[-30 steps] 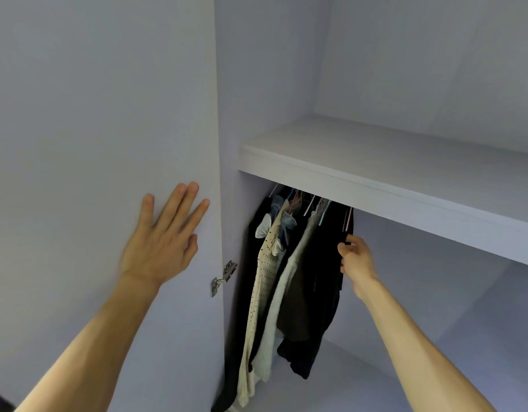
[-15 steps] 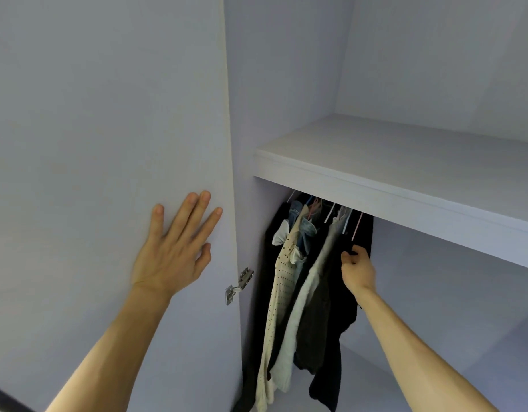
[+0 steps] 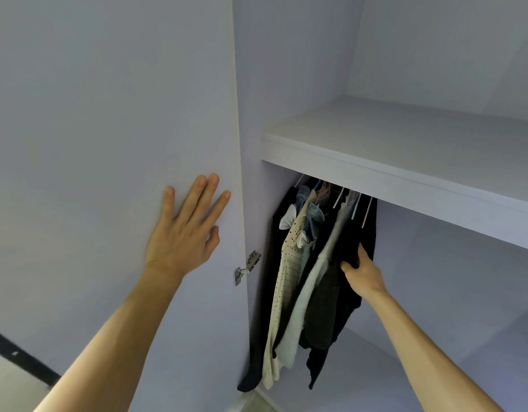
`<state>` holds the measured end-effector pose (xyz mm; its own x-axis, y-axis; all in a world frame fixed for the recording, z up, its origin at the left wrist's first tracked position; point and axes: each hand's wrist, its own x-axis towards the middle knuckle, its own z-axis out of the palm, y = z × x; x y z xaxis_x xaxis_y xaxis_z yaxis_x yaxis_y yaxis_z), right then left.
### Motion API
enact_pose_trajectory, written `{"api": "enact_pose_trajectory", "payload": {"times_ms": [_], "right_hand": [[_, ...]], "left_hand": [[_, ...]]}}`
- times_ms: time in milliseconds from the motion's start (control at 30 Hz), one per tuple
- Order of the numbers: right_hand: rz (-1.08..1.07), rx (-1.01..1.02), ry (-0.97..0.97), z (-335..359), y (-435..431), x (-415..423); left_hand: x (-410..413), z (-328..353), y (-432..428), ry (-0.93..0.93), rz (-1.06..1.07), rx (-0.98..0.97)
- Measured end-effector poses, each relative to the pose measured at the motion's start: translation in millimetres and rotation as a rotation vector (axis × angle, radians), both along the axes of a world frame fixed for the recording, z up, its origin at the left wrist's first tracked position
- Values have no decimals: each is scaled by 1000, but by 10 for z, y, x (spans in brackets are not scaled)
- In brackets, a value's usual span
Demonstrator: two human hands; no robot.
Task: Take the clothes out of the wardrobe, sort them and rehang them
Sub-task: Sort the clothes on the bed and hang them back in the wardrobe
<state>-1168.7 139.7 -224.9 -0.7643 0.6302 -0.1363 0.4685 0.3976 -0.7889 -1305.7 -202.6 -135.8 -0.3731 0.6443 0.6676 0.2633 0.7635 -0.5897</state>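
Clothes (image 3: 313,263): bunched at the left end of the wardrobe, hung under the shelf (image 3: 405,165), pressed close tog. against the left wall.

Black garment (image 3: 368,230): rightmost of the bunch. R hand (image 3: 363,275) grips it from the right, about mid-height. Fingers (image 3: 347,266) curl into the fabric's near edge, thumb (image 3: 362,254) lies up along its outer face; a fold of cloth is pinched betw. them. Fabric goes on above and below the hand.

Orientation: all pieces hang lengthwise, long axis top to bottom, necks up at the hangers (image 3: 356,206), hems down toward the wardrobe floor. In the head view they slant down-left. Hanger rods are pale, angled, tops hidden behind the shelf's front edge.

Others, right to left: dark grey piece (image 3: 323,307) touching the black one; pale fuzzy piece (image 3: 310,292); cream knit (image 3: 288,275) w/ dark dots; denim (image 3: 313,221) high up behind the knit; another black piece (image 3: 270,263) against the wall, reaching lowest.

L hand (image 3: 184,236): flat on the inner face of the door (image 3: 108,114), fingers (image 3: 197,200) straight, slightly spread, holding nothing, tips near the door's hinge-side edge.

Hinge (image 3: 246,267): metal, betw. the door edge and the carcass, just below-right of L hand.

Bottom-left corner: dark strip and pale floor (image 3: 10,385).
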Motion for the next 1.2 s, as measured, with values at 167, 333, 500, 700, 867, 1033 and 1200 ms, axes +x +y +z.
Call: {"api": "enact_pose_trajectory", "payload": {"times_ms": [167, 333, 500, 700, 867, 1033, 1200], "right_hand": [[0, -94, 17, -65, -452, 418], [221, -69, 43, -54, -1233, 849], [554, 32, 8, 16, -2252, 1224], [1036, 338, 27, -316, -3794, 1573], [1395, 461, 66, -550, -4985, 1910], [1710, 571, 97, -594, -6054, 2386], [2010, 651, 170, -499, -6839, 2849]], "left_hand": [[189, -53, -5, -212, -54, 91], [737, -710, -358, -573, -82, 212], [1711, -1315, -1132, -1129, 122, 447], [3158, -1903, -2882, -1241, 505, 680], [4423, -2062, -4118, -1222, 917, 887], [5627, -2127, -4791, -1123, 1178, 1109], [6644, -2132, -4928, -1005, 1418, 1312]]}}
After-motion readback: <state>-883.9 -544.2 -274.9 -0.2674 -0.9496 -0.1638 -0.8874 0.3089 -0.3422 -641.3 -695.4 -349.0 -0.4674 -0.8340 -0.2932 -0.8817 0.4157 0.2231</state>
